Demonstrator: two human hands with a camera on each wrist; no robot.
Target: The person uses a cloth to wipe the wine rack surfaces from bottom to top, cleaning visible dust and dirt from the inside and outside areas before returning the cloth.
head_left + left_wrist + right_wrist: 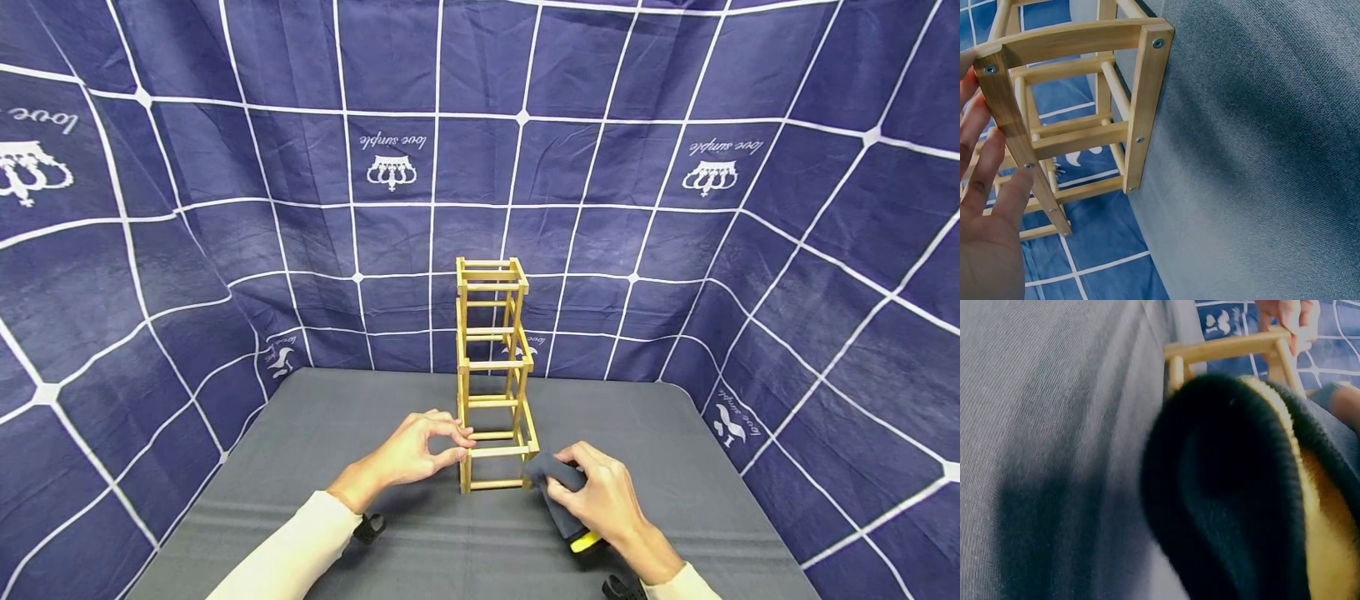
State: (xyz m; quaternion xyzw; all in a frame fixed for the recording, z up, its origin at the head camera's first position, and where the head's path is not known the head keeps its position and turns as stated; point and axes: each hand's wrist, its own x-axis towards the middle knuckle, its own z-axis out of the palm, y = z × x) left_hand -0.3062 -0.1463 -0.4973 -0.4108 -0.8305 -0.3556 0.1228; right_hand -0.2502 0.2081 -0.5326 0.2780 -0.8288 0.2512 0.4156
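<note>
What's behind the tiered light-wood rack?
Blue fabric backdrop with white gridlines, plus grey fabric surface lower down, shows through the rack; spots it directly covers can't be seen.

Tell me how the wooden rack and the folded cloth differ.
The wooden rack is pale tan; the folded cloth is dark grey with yellow. The rack is an open frame of bars; the cloth is bent fabric. The rack stands tall; the cloth is much smaller. Hands touch both: the left hand the rack, the right hand the cloth.

Bright head view, soft shadows; right-wrist cloth (pixel 1244 519) apparently blurred.
</note>
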